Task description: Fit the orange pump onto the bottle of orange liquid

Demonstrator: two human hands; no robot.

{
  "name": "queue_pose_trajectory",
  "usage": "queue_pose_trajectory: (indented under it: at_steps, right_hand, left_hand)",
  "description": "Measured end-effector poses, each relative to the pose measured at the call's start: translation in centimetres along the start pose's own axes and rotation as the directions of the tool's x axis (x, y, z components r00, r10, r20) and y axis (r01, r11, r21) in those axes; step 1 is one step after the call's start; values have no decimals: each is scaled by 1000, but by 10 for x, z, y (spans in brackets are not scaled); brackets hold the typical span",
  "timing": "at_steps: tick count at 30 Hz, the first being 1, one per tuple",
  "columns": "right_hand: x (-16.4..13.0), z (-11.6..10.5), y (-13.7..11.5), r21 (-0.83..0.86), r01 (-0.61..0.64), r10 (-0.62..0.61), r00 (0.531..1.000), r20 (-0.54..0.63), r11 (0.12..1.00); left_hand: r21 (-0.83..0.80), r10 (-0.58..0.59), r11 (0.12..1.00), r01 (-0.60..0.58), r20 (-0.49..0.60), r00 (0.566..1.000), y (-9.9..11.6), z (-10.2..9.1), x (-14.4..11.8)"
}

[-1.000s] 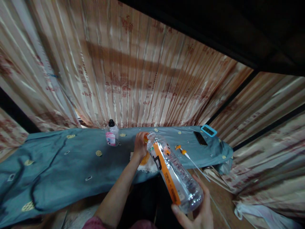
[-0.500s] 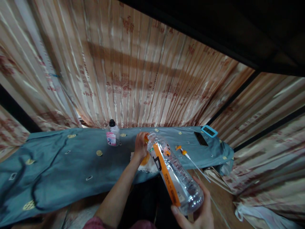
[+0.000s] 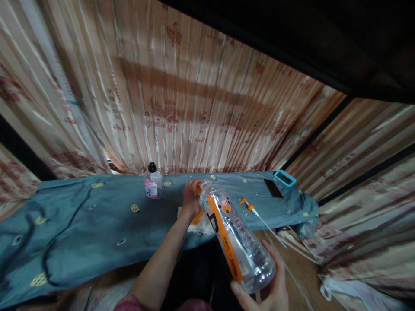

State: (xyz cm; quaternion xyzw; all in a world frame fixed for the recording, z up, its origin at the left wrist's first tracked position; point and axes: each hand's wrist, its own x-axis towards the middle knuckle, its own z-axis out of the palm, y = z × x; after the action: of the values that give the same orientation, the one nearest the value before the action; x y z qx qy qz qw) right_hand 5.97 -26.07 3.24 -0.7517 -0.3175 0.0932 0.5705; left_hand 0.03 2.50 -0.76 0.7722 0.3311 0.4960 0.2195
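From here the clear bottle [image 3: 238, 242], slanting neck-first toward the orange bottle [image 3: 197, 217], looks light, slick and easily dented; the right hand [image 3: 275, 289] sensibly cups its base, fingers wrapped, while the left hand [image 3: 191, 199] has its fingers curled round the orange one.

Left hand [image 3: 191, 199] grips an orange bottle [image 3: 197, 217]; right hand [image 3: 271, 287], nearer, holds a tilted clear bottle [image 3: 238, 237], a pump [image 3: 250, 207] to its right

Pleated beige curtains [image 3: 181, 99] w/ reddish print hang in front of me & off to R; shadow band [image 3: 194, 84] across them; black bars [image 3: 316, 132] slanting L & R; dark o'head; patterned blue-grn cloth [image 3: 97, 229] on long surface; brownish floor [image 3: 308, 272]; dim light.
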Motion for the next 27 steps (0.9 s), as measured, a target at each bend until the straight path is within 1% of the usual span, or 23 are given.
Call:
queue_pose_trajectory:
  at_steps: [6, 12, 17, 21, 25, 27]
  right_hand:
    - [-1, 3, -5, -32, 49, -50, 998, -39, 998]
    - [-1, 6, -16, -41, 10, -12, 999, -34, 999]
    - [-1, 3, -13, -65, 32, -33, 999, -12, 997]
    - [-1, 2, -10, -47, 16, -16, 1000, -6, 999]
    - [-1, 3, -16, -51, 8, -9, 1000, -19, 999]
    - [-1, 3, -20, -47, 12, -13, 1000, -17, 999]
  left_hand:
    - [9, -18, 1000, 18, 0, 1000, 2, -1, 1]
    - [11, -16, 1000, 16, -2, 1000, 8, -4, 3]
    - [14, -16, 1000, 16, -8, 1000, 8, -3, 4]
    - [11, -35, 999, 35, -10, 999, 8, -3, 4]
    - [0, -55, 998, 55, -13, 998, 8, -2, 4]
    - [-5, -47, 999, 47, -25, 999, 7, -2, 4]
